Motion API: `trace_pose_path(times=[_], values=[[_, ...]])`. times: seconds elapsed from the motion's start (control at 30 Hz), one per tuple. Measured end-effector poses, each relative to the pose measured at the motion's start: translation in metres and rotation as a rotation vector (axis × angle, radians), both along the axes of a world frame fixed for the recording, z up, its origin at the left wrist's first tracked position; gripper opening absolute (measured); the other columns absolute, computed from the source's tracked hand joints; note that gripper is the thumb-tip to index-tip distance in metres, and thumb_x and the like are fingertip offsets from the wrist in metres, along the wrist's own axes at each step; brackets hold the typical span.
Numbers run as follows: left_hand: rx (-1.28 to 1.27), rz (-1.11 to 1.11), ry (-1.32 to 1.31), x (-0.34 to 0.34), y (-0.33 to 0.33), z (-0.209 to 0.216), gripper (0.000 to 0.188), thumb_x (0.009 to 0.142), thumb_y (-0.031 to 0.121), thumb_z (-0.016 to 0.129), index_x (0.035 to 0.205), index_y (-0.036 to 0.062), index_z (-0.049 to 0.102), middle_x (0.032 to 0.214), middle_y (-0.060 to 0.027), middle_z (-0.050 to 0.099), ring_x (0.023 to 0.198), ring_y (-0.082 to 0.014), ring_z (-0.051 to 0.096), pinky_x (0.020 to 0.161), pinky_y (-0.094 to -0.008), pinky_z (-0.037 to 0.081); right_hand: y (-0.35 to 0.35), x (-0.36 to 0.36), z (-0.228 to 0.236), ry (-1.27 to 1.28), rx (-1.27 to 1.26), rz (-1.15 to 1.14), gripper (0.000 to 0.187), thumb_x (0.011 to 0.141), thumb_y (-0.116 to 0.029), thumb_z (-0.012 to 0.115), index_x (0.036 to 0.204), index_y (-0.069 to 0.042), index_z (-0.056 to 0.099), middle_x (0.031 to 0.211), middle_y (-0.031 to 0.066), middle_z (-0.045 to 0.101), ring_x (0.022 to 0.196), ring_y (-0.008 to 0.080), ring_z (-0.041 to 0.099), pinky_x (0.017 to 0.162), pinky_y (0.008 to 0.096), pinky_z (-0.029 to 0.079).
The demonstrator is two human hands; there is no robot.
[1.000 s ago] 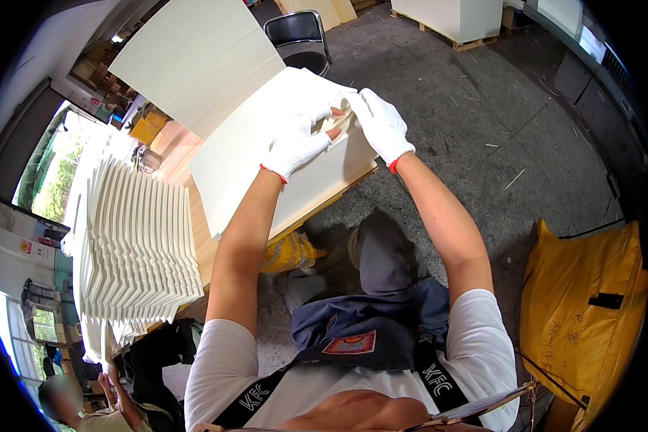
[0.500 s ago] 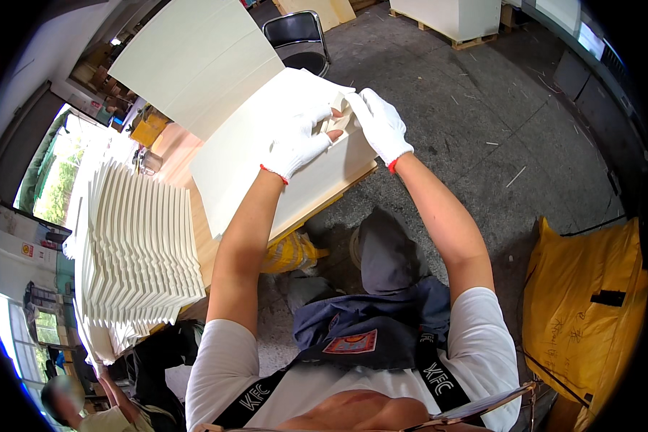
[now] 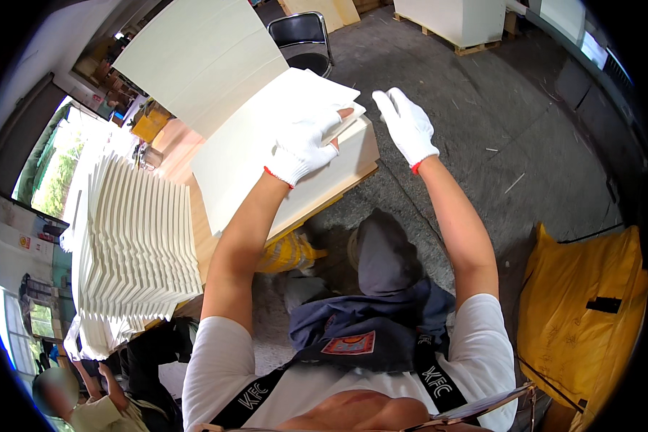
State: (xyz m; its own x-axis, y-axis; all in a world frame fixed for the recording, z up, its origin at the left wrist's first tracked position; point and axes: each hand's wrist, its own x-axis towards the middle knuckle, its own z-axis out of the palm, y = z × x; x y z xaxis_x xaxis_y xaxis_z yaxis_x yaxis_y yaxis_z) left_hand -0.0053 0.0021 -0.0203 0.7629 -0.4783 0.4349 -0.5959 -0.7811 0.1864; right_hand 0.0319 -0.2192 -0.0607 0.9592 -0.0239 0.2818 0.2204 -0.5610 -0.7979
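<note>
A thick stack of large white paper sheets (image 3: 230, 176) lies on the table, its top sheets lifted at the right corner. My left hand (image 3: 306, 147), in a white knit glove with bare thumb and fingertip, rests over that corner. Sheet edges show between its thumb and finger. Off the stack's right side, my right hand (image 3: 408, 129) hangs in the air, also gloved in white with a red cuff. Its fingers are stretched out and nothing is in them. Behind the stack, large white panels or sheets (image 3: 201, 65) stand up at a slant.
A fanned pile of folded white sheets (image 3: 140, 237) stands to the left on the wooden table (image 3: 176, 153). A black chair (image 3: 299, 32) is beyond the stack. Yellow sacking (image 3: 579, 317) bulges at the right. Another person (image 3: 97, 403) handles the pile at lower left.
My right hand has come away from the stack's corner and moved right. My left hand stays at the corner, its fingers nearer the sheet edges. The other person's hands have shifted slightly.
</note>
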Motion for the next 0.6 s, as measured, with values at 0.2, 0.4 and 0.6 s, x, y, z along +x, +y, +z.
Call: trace_pose_path(times=[0.2, 0.4, 0.6], values=[[0.088, 0.065, -0.058, 0.011, 0.010, -0.014, 0.038, 0.085, 0.020, 0.066, 0.122, 0.0202, 0.068, 0.127, -0.0095, 0.066, 0.106, -0.0315, 0.066, 0.088, -0.0384, 0.055, 0.008, -0.001, 0.001, -0.129, -0.492, 0.168, 0.051, 0.096, -0.059, 0.049, 0.092, -0.010, 0.063, 0.085, 0.0141, 0.069, 0.083, 0.0342, 0.069, 0.073, 0.0471, 0.052], [0.081, 0.095, -0.016, 0.032, 0.004, -0.011, 0.037, 0.085, 0.024, 0.066, 0.122, 0.0179, 0.069, 0.125, -0.0095, 0.067, 0.105, -0.0332, 0.066, 0.088, -0.0403, 0.054, 0.004, 0.008, -0.006, -0.328, -0.593, 0.196, 0.049, 0.097, -0.057, 0.050, 0.089, -0.010, 0.063, 0.082, 0.0135, 0.066, 0.080, 0.0322, 0.067, 0.070, 0.0440, 0.053], [0.068, 0.188, 0.074, 0.038, -0.002, -0.009, 0.034, 0.088, 0.025, 0.065, 0.121, 0.0169, 0.070, 0.123, -0.0089, 0.067, 0.107, -0.0318, 0.065, 0.091, -0.0387, 0.052, 0.011, 0.012, 0.013, -0.419, -0.649, 0.212, 0.049, 0.100, -0.057, 0.043, 0.109, -0.015, 0.066, 0.088, 0.0132, 0.071, 0.082, 0.0315, 0.070, 0.073, 0.0443, 0.055]])
